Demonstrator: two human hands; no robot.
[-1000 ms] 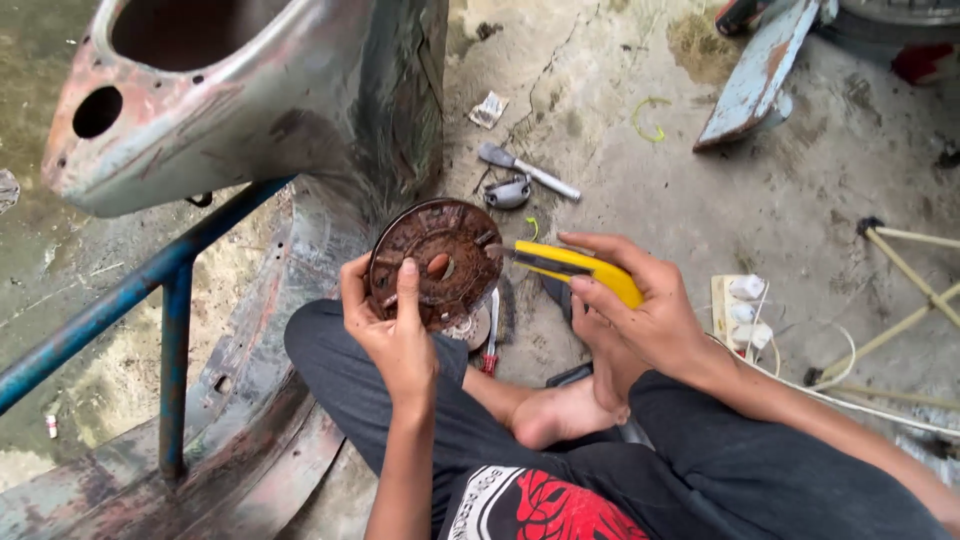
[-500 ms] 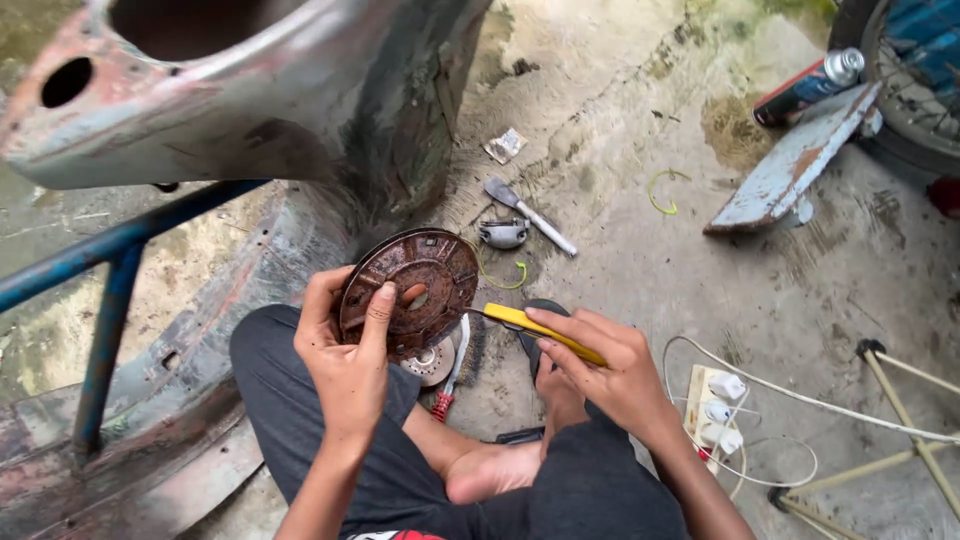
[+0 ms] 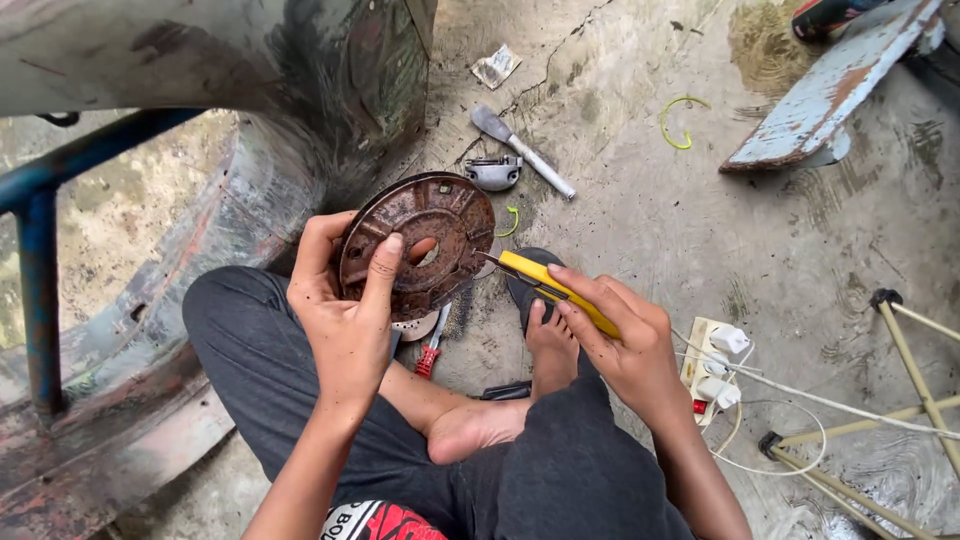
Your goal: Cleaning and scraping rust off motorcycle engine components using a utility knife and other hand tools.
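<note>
Left hand: fingers clamped round rusty round metal disc, held upright above the lap.
Right hand: closed round yellow utility knife, blade tip at disc rim.
Risk: blade could skid off rust toward the left fingers.

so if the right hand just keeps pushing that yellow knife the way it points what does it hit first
Most likely the rusty disc: the right hand aims the yellow knife up-left, its tip at the disc's right edge, though depth is hard to judge.
</note>
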